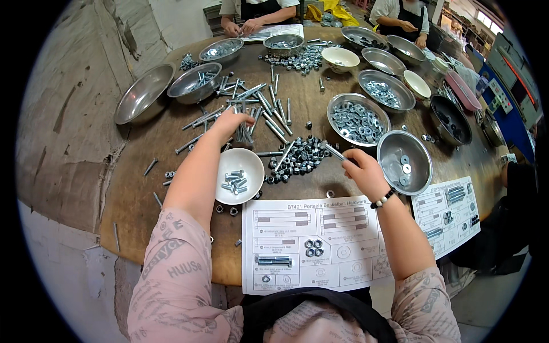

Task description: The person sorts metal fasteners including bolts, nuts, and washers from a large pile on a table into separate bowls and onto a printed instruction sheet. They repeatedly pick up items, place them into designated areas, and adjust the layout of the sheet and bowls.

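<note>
My left hand (231,121) is closed on long bolts (243,136) at the pile of bolts (274,108); they look blurred and partly hidden by the fingers. In my right hand (363,171) is a bolt (335,152), pinched so that it points up and left, right of a heap of dark and silver nuts (300,160). Below my left hand stands a white bowl (256,188) with several short bolts (233,182). A printed sheet (337,274) lies before me, with bolts (273,260) and a cluster of nuts (314,247) on it.
A steel bowl of washers (331,123) and one with few washers (426,146) stand near my right hand. More bowls line the far side. A second sheet (452,240) bearing hardware lies at right. Two people (260,14) work across the wooden table (189,240).
</note>
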Motion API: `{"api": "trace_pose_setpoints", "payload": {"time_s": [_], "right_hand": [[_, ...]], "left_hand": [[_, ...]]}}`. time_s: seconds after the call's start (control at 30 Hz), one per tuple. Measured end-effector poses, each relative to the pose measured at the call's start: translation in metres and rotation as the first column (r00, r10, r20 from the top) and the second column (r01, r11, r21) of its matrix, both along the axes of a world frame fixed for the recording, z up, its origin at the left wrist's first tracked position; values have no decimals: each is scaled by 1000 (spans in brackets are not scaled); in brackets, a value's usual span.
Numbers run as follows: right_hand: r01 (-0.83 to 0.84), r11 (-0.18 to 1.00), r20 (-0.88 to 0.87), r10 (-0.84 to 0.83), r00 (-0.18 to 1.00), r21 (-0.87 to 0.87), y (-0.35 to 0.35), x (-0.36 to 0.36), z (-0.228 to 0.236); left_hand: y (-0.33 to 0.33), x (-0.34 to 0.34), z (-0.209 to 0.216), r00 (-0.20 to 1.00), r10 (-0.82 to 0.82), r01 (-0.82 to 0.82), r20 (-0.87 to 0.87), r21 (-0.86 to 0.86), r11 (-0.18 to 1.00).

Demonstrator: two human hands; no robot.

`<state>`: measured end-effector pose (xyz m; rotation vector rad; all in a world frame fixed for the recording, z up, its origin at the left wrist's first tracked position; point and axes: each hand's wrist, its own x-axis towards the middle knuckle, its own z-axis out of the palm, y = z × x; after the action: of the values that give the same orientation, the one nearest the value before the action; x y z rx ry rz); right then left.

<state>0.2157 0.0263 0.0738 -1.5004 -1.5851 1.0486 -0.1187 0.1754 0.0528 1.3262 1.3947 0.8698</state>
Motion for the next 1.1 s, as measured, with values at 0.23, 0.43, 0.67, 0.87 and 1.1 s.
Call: {"api": "trace_pose_setpoints", "payload": {"time_s": [0.23,0.43,0.67,0.87,1.1], "right_hand": [[40,990,-326,-83,942,-137,-43,24,-2],[77,989,-435,-126,892,-127,-77,36,4],[176,984,-406,-176,897,-37,-113,61,2],[133,981,-255,-94,962,138,-132,78,1],[136,892,33,-166,986,432,-128,77,-15]], "left_hand": [[-29,12,49,814,-13,-36,581,72,997],[-73,69,64,888,-255,196,384,186,963],[-168,170,46,742,-323,605,-588,378,701],[-207,224,-11,401,-317,791,-860,151,593],[-217,240,-13,403,-242,726,-883,148,672]]}}
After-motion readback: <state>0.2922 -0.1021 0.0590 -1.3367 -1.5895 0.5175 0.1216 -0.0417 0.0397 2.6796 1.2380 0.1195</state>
